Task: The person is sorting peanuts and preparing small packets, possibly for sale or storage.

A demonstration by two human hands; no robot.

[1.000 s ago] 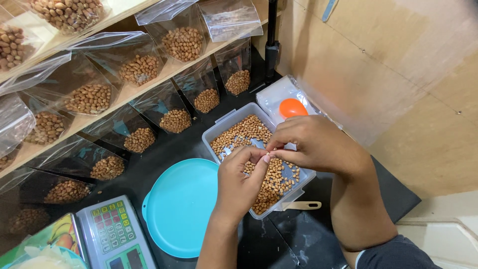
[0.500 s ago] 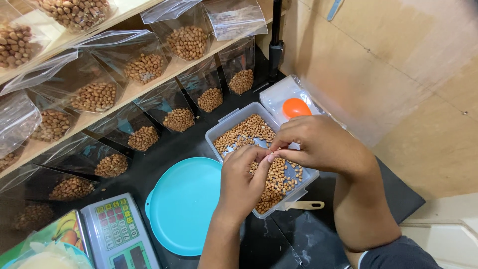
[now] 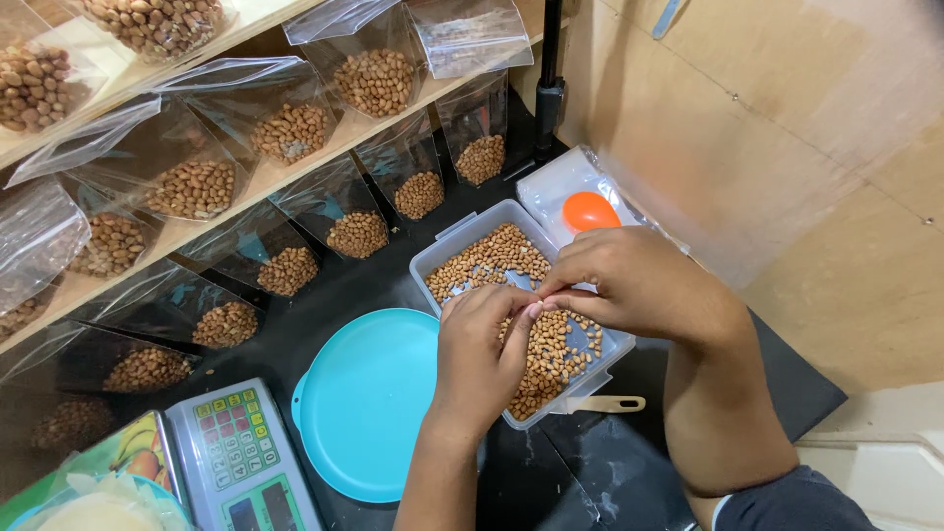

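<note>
My left hand [image 3: 479, 356] and my right hand [image 3: 637, 285] meet fingertip to fingertip above a clear plastic tub [image 3: 462, 236] filled with peanuts [image 3: 489, 258]. Both pinch what looks like the top edge of a thin clear bag [image 3: 580, 339]. The bag hangs over the nuts and is hard to make out. My right wrist covers the tub's right side. A round turquoise lid [image 3: 369, 398] lies flat on the black surface just left of the tub.
Several clear bags of peanuts [image 3: 293, 133] lean in rows on a wooden shelf [image 3: 187, 234] and below it. A digital scale [image 3: 241, 457] sits at the bottom left. An orange ball [image 3: 591, 210] rests on plastic behind the tub. A wooden handle [image 3: 610, 404] pokes out beneath it.
Both hands stay pinched together over the tub with only small finger movement. The view has drifted slightly.
</note>
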